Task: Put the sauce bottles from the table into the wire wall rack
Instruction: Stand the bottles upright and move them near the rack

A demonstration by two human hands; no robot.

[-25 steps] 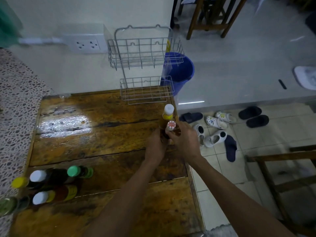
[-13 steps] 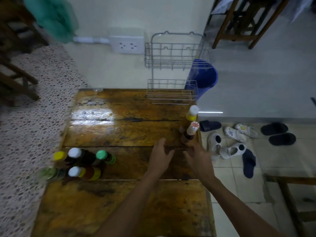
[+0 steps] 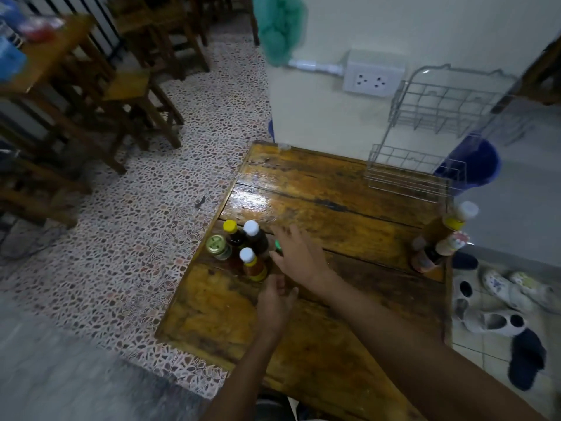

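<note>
Wooden table (image 3: pixel 334 314), glossy planks, set against a pale wall. Wire wall rack (image 3: pixel 425 141) fixed to that wall above the table's far right corner; two tiers, both without bottles.

Cluster of sauce bottles at the table's left edge, all upright and packed close: yellow-capped bottle (image 3: pixel 230 230) at the back, white-capped dark bottle (image 3: pixel 254 235) just beside it, jar with a gold lid (image 3: pixel 217 246) nearest the edge, white-capped orange bottle (image 3: pixel 252 264) in front. A green cap (image 3: pixel 277 245) shows just behind the right hand's fingers; the bottle under it is hidden.

Two more bottles stand at the right edge, well apart from the cluster and below the rack: tall amber bottle with white cap (image 3: pixel 446 223), and a shorter red-capped bottle (image 3: pixel 437 253) touching or nearly touching it; blur makes the contact hard to call.

Right hand (image 3: pixel 299 253) reaches across to the cluster, fingers spread, palm down, grasping nothing; it sits right by the green cap. Left hand (image 3: pixel 274 302) lies nearer the body, just in front of the orange bottle, fingers loosely curled, nothing in it.

Beyond the table on the right: blue bucket (image 3: pixel 476 165) on the floor, sandals (image 3: pixel 501 302) scattered on tile. Wooden chairs (image 3: pixel 100 95) on terrazzo floor at left.
</note>
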